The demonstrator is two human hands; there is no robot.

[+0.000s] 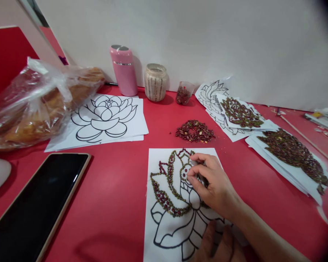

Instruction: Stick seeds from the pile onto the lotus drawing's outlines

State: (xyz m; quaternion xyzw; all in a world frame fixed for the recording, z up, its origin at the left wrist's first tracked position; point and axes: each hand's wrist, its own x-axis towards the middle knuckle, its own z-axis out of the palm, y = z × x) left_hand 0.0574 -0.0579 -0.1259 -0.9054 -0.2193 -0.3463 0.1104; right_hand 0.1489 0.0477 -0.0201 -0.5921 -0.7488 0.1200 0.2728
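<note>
The flower drawing (164, 225) lies flat on the red table (112, 196), from the centre of the frame down to its lower edge, with dark red and green beans (171, 174) set along its upper and left petals. The right hand (190, 175) reaches over it from the lower right, thumb and one finger drawn into a narrow pinch above the flower's middle; whether a bean sits between them I can't tell. Below, at the bottom edge, the left hand (218, 242) is over the sheet's lower right part, cut off and dim, so I can't make out its grip. Just beyond the sheet there's a loose bean pile (195, 131), and behind that a small clear cup (183, 94) with beans in it, a ribbed jar (155, 83) and an upright pink tumbler (123, 71). Over on the upper left, line-drawn sheets (131, 120) lie beside a clear plastic bag (43, 105) of something brown; a dark-screened phone (38, 207) fills the lower left. Along the right are bean-covered sheets (289, 174), overlapping.
</note>
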